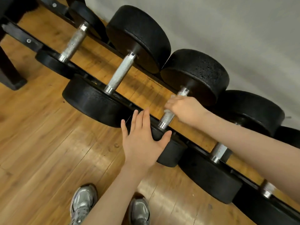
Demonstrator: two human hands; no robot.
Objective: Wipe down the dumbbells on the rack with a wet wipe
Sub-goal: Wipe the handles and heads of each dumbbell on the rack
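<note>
Curling round the knurled handle (168, 115) of the third dumbbell on the rack (21, 32), seemingly with a pale wipe under its fingers, the right hand (185, 108) should twist as it slides, while the left hand (142, 140), fingers spread, steadies the near head (170, 153).

Five dumbbells (121, 73) sit on one rack (21, 32). Two hands (142, 140) and two shoes (82, 203) are visible.

A glossy wooden plank floor (48, 143) meets a pale grey wall (227, 30), apparently plain, under soft indoor light.
</note>
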